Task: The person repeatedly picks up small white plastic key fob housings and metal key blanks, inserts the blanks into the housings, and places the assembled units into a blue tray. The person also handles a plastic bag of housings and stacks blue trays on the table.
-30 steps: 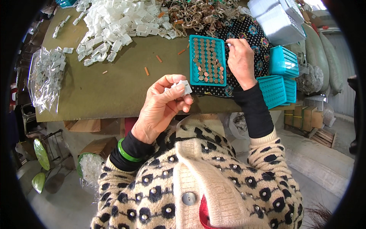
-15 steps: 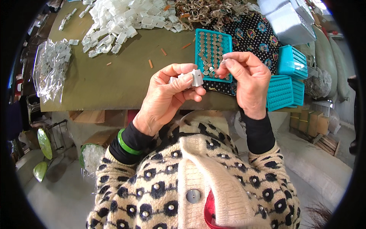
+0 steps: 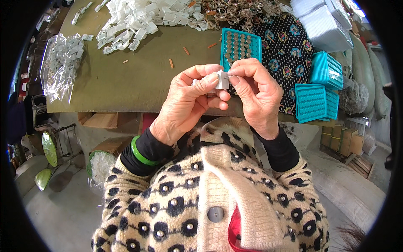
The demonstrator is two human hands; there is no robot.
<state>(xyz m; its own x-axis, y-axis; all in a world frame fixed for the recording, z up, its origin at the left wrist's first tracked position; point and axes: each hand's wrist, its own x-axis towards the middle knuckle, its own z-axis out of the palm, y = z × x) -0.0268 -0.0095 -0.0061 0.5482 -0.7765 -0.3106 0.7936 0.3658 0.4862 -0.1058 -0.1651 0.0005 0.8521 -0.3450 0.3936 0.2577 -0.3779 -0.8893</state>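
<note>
My left hand [image 3: 184, 96] pinches a small white plastic block [image 3: 222, 80] between thumb and fingers, over the near edge of the table. Right beside it, my right hand [image 3: 258, 90] is closed in a pinch on a tiny thin piece [image 3: 229, 77], held against the block's right side. That piece is too small to name. Just beyond the fingers lies a teal tray [image 3: 257, 43] with rows of small round metallic pieces [image 3: 240, 44]; my right hand hides its near end.
A heap of white plastic pieces [image 3: 138, 19] lies at the far left, beside tangled metal bits [image 3: 243, 10]. A clear bag [image 3: 63, 69] of parts sits left. Teal trays [image 3: 310, 101] and white trays [image 3: 323, 23] are stacked right, near a dotted cloth [image 3: 285, 46]. Orange strips [image 3: 171, 63] lie scattered.
My right hand has moved left from the teal tray to the white block, bringing the tiny piece against it. My left hand still holds the block. The view has shifted slightly.
</note>
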